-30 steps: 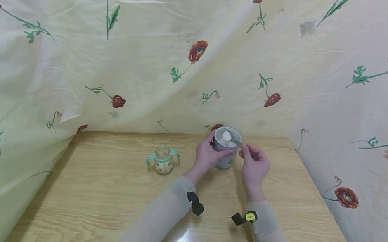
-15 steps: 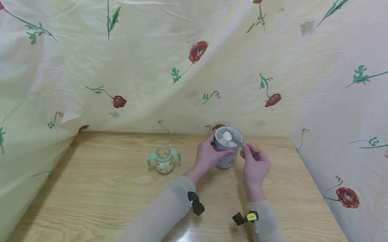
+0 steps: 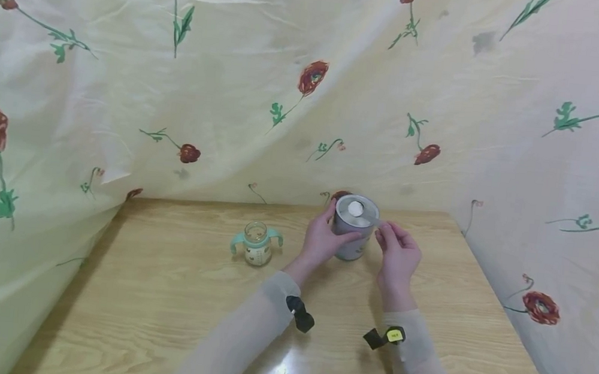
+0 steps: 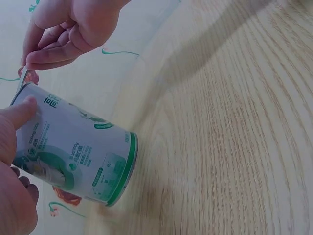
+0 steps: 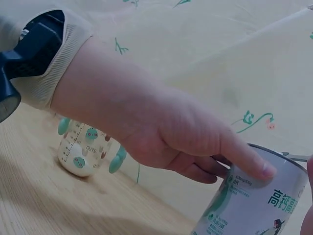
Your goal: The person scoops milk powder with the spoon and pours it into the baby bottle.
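Note:
A white milk powder tin [image 3: 354, 235] with green print stands open-topped near the table's back edge. My left hand [image 3: 323, 238] grips its left side, thumb across the front, as the left wrist view shows with the tin [image 4: 78, 147] close up. Between thumb and fingers, my right hand [image 3: 399, 255] pinches the handle of a scoop [image 3: 368, 217] just right of the rim. White powder [image 3: 355, 208] heaps in the scoop's bowl, over the tin's mouth. In the right wrist view the handle [image 5: 296, 157] crosses the tin's rim.
Left of the tin stands a clear baby bottle [image 3: 257, 254] with mint-green handles and no cap on. The wooden table [image 3: 159, 294] ends at a flowered cloth [image 3: 230, 114] hanging behind and along both sides.
The whole head view has shifted slightly, setting the things a little further right. The scoop stays over the tin's mouth, and both hands keep nearly the same hold.

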A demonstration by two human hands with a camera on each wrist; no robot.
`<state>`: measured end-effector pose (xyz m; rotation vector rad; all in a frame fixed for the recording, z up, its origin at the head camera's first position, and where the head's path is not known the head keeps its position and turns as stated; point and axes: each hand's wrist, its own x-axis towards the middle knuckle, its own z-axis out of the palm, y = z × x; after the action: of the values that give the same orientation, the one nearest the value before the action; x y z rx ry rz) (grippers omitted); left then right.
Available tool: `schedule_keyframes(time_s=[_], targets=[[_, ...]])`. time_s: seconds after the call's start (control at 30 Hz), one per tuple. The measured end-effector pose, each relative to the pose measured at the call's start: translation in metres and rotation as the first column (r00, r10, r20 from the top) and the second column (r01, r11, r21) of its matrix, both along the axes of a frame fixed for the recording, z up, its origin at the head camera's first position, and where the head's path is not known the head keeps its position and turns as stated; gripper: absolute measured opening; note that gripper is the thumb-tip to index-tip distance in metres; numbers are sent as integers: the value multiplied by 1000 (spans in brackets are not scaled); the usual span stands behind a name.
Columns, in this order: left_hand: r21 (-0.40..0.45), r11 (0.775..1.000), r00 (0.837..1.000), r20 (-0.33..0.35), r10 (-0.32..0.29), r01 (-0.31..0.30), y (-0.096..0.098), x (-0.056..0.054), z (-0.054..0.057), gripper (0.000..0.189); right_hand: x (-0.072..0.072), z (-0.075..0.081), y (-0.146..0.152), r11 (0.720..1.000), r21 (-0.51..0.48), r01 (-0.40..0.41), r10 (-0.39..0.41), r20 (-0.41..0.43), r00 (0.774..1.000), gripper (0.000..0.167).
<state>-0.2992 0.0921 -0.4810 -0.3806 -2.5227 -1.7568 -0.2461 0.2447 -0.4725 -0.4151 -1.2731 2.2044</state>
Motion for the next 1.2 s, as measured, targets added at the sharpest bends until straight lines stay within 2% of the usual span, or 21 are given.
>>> schedule_keyframes(time_s=[0.2,0.37,0.5,0.63,0.97,1.2], targets=[[-26,1000,1000,-23,6,-6,-10,3,4,99,0,4,2,996,-89,-8,8,1,1000,11],[48,999,1000,-13,9,-8,-18,6,8,82,3,8,1,988,-153,-26,29,16,999,11],[100,995,1000,-8,7,-6,-24,10,12,73,5,12,-2,971,-235,-40,47,22,999,12],[121,992,999,-37,-14,18,-31,13,12,67,7,16,-4,950,-309,-52,61,20,998,12],[225,972,994,-97,-47,68,-61,28,15,57,13,22,-9,928,-359,-96,104,2,995,13],[302,951,995,-93,-44,70,-91,36,26,59,14,25,-14,923,-367,-113,113,-23,993,11]])
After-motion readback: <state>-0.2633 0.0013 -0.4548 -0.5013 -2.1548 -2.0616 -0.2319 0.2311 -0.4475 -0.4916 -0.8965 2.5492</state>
